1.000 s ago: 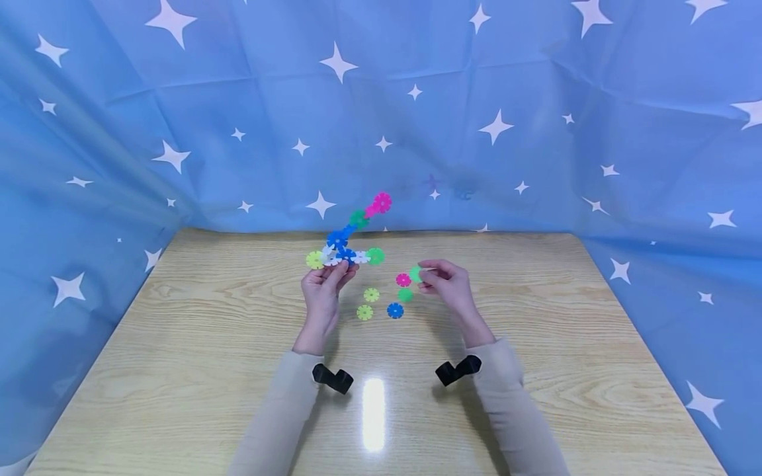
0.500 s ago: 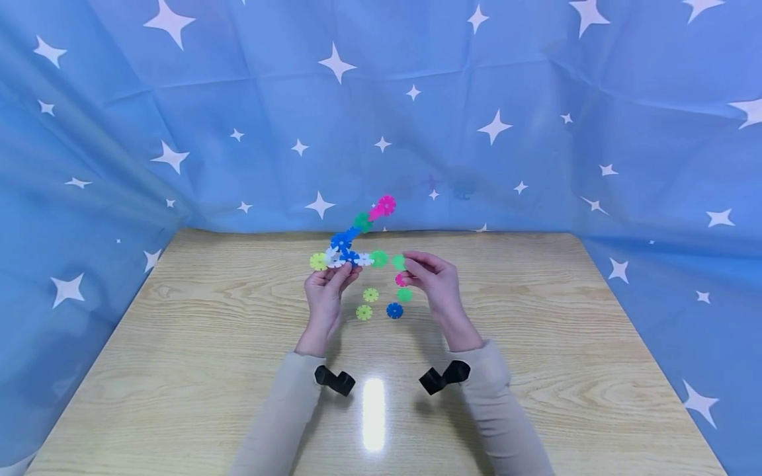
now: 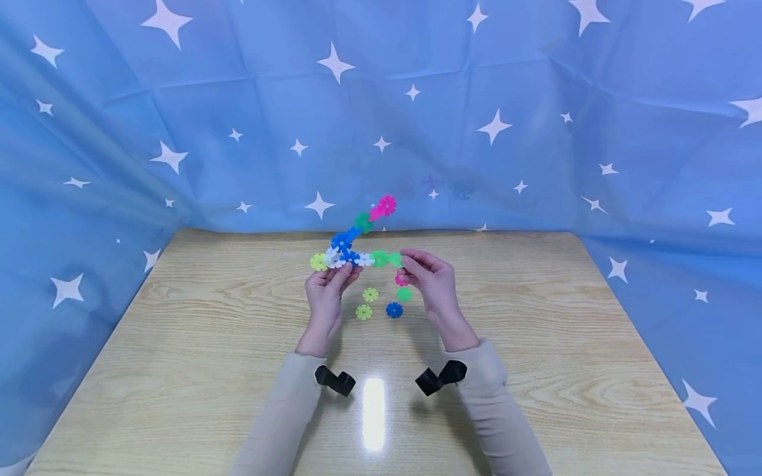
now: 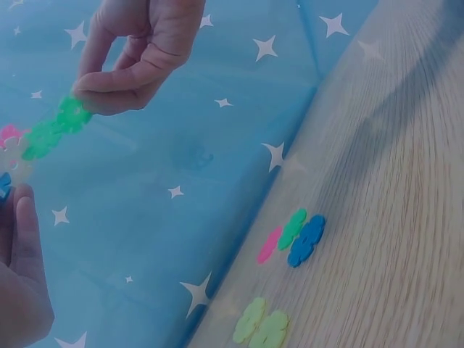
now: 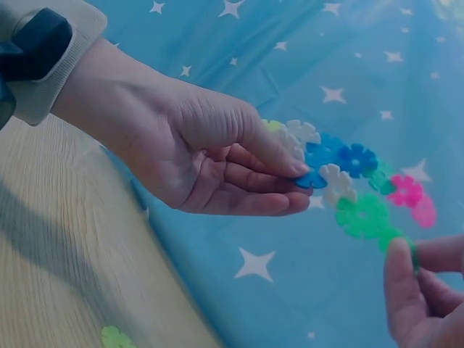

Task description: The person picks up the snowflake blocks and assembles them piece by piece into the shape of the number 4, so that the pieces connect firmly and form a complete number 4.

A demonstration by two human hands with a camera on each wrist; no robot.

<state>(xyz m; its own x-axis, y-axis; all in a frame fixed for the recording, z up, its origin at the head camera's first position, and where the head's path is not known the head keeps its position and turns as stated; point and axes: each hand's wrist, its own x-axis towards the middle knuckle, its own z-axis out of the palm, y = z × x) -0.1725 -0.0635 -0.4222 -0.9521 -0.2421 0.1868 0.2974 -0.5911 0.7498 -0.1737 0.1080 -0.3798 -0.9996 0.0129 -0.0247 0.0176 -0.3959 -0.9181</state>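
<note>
My left hand pinches a blue snowflake disc in a joined chain of flower-shaped plastic discs. One branch of the chain climbs through blue and green to a pink disc; a yellow disc ends the left side. Toward the right the chain runs through a white disc to a light green disc. A second light green disc is pinched between thumb and fingers of my right hand, its edge meeting the chain's green one. Both hands are raised above the table.
Loose discs lie on the wooden table below the hands: two yellow-green ones, such as this disc, a blue disc, a green disc and a partly covered pink disc. A blue star-patterned curtain stands behind.
My right hand has moved left with its light green disc, from apart to meeting the chain's right end. My left hand and the chain have shifted slightly right.
</note>
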